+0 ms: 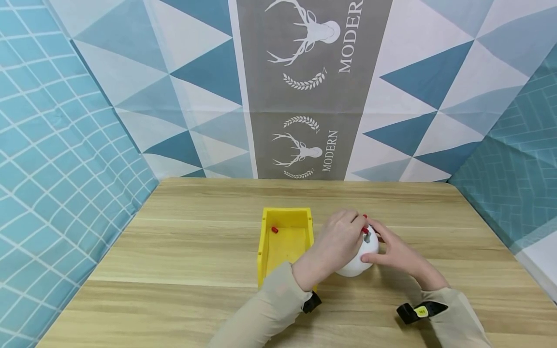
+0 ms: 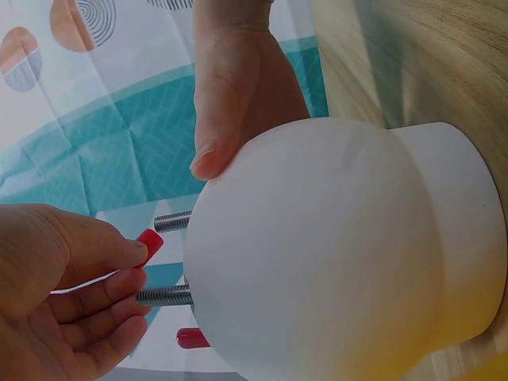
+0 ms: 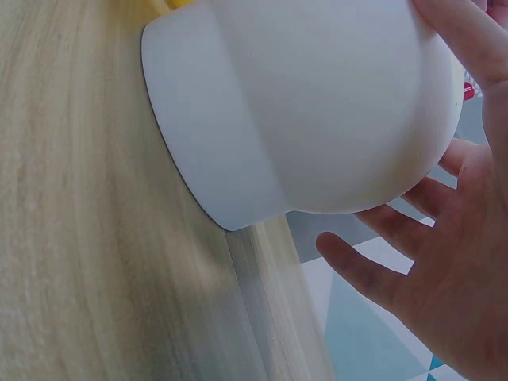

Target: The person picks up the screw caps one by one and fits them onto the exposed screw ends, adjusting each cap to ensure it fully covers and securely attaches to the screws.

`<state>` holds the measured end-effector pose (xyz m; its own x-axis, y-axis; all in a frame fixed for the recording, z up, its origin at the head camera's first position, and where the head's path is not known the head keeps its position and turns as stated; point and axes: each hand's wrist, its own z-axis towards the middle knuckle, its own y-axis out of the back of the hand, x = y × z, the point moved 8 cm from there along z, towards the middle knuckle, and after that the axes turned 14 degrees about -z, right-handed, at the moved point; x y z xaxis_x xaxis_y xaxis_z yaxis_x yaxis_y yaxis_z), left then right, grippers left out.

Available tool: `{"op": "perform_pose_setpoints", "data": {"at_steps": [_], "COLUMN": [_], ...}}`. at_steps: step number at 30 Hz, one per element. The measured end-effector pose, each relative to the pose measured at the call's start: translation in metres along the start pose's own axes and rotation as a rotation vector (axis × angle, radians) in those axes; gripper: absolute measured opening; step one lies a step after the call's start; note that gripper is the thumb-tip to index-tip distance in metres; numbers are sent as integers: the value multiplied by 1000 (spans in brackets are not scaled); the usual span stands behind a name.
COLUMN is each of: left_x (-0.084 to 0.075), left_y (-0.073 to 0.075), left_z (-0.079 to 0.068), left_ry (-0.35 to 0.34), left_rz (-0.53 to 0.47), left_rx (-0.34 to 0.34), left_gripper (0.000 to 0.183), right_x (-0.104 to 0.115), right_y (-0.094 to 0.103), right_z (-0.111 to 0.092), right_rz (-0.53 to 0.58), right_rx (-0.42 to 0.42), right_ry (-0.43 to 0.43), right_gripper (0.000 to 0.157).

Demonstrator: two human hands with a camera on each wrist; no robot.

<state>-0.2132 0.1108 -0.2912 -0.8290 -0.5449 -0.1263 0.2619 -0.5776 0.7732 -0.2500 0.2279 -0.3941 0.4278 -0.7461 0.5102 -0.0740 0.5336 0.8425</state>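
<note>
Just right of centre in the head view's lower half, a white globe stands on the table. The left hand pinches a red cap beside two bare bolts on the globe; a second cap sits below them in the left-wrist view. The right hand grasps the globe's right side. Further left, a yellow box holds a third cap, upper left inside.

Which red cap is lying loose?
The red cap in the yellow bin: it alone lies away from the white object; the left hand pinches a second cap, and a third cap sits at that object's studded end.
</note>
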Motion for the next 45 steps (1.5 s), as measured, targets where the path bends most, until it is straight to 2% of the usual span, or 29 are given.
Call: {"op": "perform_pose_setpoints", "data": {"at_steps": [17, 28, 45], "left_x": [-7, -10, -15], "left_y": [-4, -4, -9], "left_z": [3, 5, 4], "left_ry": [-29, -48, -79], "left_rz": [35, 64, 41], "left_rx": [0, -6, -7], "left_gripper": [10, 11, 8], "right_x": [2, 2, 2], "right_y": [1, 1, 1], "right_z": [0, -1, -2], "right_rz": [-6, 40, 30], "right_rx": [-16, -15, -20], "right_ry": [30, 51, 44], "right_gripper": [85, 79, 78]}}
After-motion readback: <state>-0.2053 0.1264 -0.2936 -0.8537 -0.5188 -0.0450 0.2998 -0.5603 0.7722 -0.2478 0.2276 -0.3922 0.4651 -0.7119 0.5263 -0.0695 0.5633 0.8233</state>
